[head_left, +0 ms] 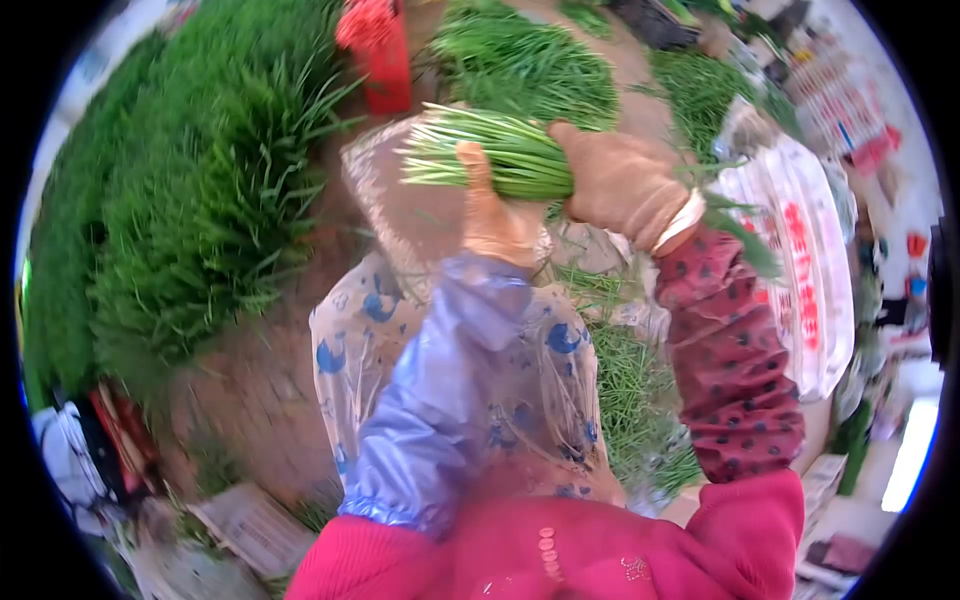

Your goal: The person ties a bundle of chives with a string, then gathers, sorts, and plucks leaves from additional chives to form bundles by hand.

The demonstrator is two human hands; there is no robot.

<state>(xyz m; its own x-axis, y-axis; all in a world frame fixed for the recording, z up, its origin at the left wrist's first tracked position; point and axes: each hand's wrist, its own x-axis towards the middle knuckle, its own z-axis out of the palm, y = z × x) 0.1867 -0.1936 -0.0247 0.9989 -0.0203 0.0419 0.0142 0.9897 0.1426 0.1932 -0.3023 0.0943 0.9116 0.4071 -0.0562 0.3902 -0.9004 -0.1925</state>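
Note:
A thick bundle of green stalks (520, 158) lies sideways between my hands, its pale cut ends pointing left. My right hand (622, 185), in a tan glove, is wrapped round the leafy end of the bundle. Beneath the pale end is my left hand (490, 215), also gloved, with its thumb upright against the near side of the stalks; its other fingers are hidden under the bundle. A board with a worn, pale edge (385, 190) is below the bundle, in front of my knees.
Tall green stalks (200, 190) fill the left side. A red container (385, 70) with red bands stands ahead, beside a green heap (530, 65). White printed sacks (800, 260) lie at the right, and loose greens (640, 400) cover the floor by my right knee.

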